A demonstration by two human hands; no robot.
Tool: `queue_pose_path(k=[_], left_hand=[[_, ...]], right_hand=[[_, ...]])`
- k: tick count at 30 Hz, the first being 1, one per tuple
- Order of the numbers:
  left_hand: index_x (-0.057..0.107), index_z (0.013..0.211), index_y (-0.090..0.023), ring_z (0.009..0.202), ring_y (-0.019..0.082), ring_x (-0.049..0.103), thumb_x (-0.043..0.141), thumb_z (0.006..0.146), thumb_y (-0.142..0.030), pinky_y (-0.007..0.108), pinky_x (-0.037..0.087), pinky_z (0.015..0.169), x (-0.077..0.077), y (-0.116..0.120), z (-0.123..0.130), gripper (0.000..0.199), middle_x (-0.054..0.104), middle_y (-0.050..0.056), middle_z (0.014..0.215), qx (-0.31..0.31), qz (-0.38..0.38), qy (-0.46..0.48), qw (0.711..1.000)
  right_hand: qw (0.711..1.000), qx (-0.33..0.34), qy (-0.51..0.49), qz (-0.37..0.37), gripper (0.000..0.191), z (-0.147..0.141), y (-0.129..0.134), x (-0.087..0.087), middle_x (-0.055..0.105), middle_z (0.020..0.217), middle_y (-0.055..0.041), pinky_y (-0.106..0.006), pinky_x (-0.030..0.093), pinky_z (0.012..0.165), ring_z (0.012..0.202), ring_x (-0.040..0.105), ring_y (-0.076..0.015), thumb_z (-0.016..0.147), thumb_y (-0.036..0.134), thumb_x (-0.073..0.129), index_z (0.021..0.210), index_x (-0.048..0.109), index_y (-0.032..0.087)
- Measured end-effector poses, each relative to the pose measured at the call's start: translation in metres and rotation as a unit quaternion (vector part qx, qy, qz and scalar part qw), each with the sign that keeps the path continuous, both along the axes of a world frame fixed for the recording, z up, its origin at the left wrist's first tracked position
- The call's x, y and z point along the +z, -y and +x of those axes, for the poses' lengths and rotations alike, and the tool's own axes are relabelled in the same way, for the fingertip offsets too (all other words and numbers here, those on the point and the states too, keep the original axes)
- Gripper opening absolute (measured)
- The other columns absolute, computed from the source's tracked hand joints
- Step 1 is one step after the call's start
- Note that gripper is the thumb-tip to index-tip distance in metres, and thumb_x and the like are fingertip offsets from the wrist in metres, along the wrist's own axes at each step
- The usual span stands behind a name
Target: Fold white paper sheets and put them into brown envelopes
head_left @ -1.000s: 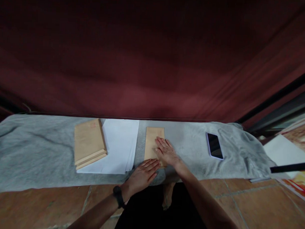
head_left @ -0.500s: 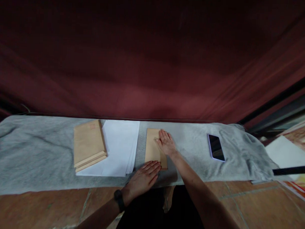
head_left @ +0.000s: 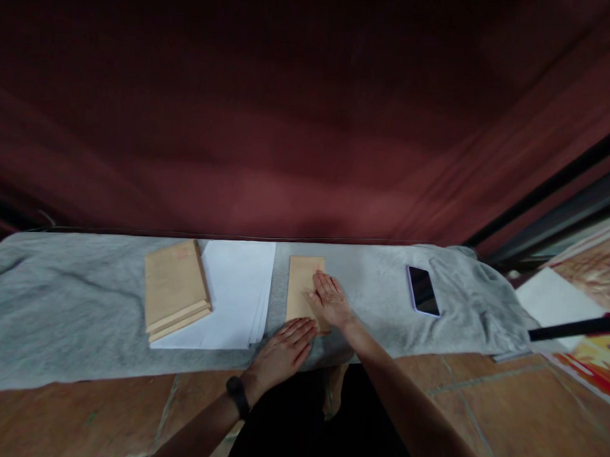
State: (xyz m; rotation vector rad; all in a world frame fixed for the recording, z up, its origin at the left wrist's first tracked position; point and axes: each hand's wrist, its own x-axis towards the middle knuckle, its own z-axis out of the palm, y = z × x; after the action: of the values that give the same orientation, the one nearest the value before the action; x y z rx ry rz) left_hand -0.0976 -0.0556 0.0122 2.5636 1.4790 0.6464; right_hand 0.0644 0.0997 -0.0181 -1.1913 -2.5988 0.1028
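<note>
A brown paper envelope [head_left: 300, 281] lies on the grey cloth in front of me, its long side running away from me. My left hand [head_left: 287, 351], a dark band on its wrist, rests flat over the envelope's near left corner with fingers stretched out. On the envelope's right side lies my right hand [head_left: 331, 301], fingers extended and palm down. Neither hand is wrapped around anything. To the left, a stack of brown envelopes [head_left: 175, 284] overlaps several white paper sheets [head_left: 237, 293].
A phone [head_left: 423, 290] with a purple edge lies on the grey cloth [head_left: 373, 284] to the right. Behind the cloth rises a dark red fabric wall [head_left: 287, 154]. At far right are a black bar [head_left: 576, 328] and a white sheet [head_left: 557, 300]. Tiled floor [head_left: 113, 408] shows below.
My right hand has slid a little toward me along the envelope, uncovering its far right corner. My left hand stays at the near end. The whole view has shifted slightly.
</note>
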Motion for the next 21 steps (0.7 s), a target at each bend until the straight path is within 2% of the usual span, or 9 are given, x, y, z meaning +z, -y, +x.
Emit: queue_pose_path(k=[13, 21], left_hand=[[0.057, 0.135, -0.021, 0.131, 0.019, 0.055, 0.047, 0.098, -0.019, 0.041, 0.047, 0.112, -0.002, 0.000, 0.000, 0.039, 0.062, 0.007, 0.138, 0.020, 0.013, 0.029, 0.999], [0.064, 0.124, -0.021, 0.121, 0.019, 0.063, 0.046, 0.098, -0.016, 0.039, 0.052, 0.106, -0.004, -0.002, 0.000, 0.032, 0.069, 0.007, 0.126, 0.043, 0.051, 0.071, 0.995]], right_hand=[[1.000, 0.021, -0.005, -0.009, 0.054, 0.015, 0.038, 0.003, 0.034, 0.159, -0.0110, -0.043, 0.025, 0.123, 0.149, 0.032, -0.0202, 0.104, 0.032, 0.033, 0.155, 0.031, 0.015], [0.997, 0.053, -0.019, -0.050, 0.051, 0.032, 0.063, 0.014, 0.038, 0.158, -0.0071, -0.043, 0.028, 0.121, 0.147, 0.036, -0.0180, 0.107, 0.037, 0.025, 0.154, 0.035, 0.020]])
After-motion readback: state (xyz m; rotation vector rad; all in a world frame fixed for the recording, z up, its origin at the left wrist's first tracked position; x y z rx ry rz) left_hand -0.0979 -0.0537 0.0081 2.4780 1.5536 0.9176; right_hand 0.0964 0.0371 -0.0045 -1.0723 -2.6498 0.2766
